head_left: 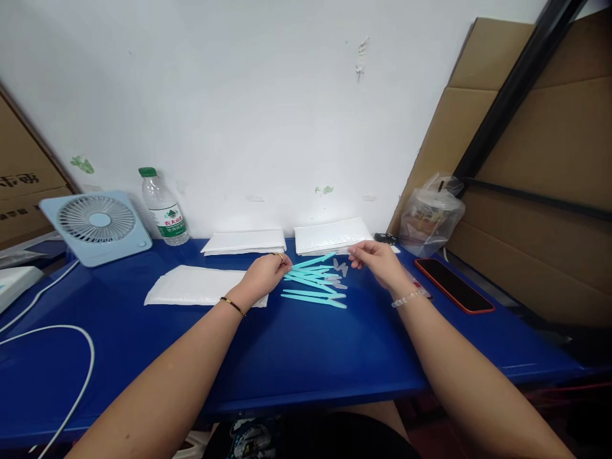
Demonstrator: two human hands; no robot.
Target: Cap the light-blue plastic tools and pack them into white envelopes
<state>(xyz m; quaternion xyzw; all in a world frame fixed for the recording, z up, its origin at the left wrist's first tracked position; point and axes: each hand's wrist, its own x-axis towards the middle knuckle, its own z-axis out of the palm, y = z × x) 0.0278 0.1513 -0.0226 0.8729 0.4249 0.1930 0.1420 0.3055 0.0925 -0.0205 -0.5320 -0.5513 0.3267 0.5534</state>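
Observation:
My left hand (268, 273) pinches the left end of a turquoise plastic stick (313, 261), which points up to the right. Below it, several more thin turquoise sticks (313, 296) lie loosely together on the blue table (306, 357). Small translucent greyish pieces (340, 266) are scattered by their right ends. Over to the right of these pieces, my right hand (377, 260) has its thumb and forefinger pressed together. Whatever is between those fingertips is too small to make out.
White padded envelopes lie in a left stack (191, 285), a middle stack (246, 241) and a right stack (332, 234). A blue fan (99, 220) and a water bottle (165, 210) stand at left. At right are a phone (453, 285), a bagged drink cup (430, 217) and cardboard (540, 153).

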